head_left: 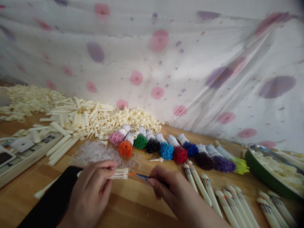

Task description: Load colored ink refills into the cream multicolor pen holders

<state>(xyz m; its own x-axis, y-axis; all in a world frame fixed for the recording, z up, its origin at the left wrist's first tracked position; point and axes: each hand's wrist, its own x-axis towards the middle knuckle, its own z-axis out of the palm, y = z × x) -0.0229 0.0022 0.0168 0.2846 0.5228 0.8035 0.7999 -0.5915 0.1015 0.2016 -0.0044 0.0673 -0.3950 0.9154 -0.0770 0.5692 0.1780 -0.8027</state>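
Note:
My left hand [91, 190] is closed round a cream multicolour pen barrel, its slotted end [120, 174] pointing right. My right hand [166, 186] grips dark tweezers [142, 176], whose tips meet a small orange piece [132, 174] at the barrel's open end. How far that orange piece reaches inside is hidden. Just behind my hands lies a heap of small clear tubes [97, 152]. Beyond it stand bundles of pen refills with coloured ends, among them an orange bundle [125, 148], a red bundle [180, 154] and a blue bundle [166, 150].
Piles of cream pen parts [95, 115] spread across the back left. Several assembled pens [210, 190] lie at the front right, near a green bowl [255, 161] of cream parts. A power strip [47, 142] lies on the left; a flowered plastic sheet [152, 63] hangs behind.

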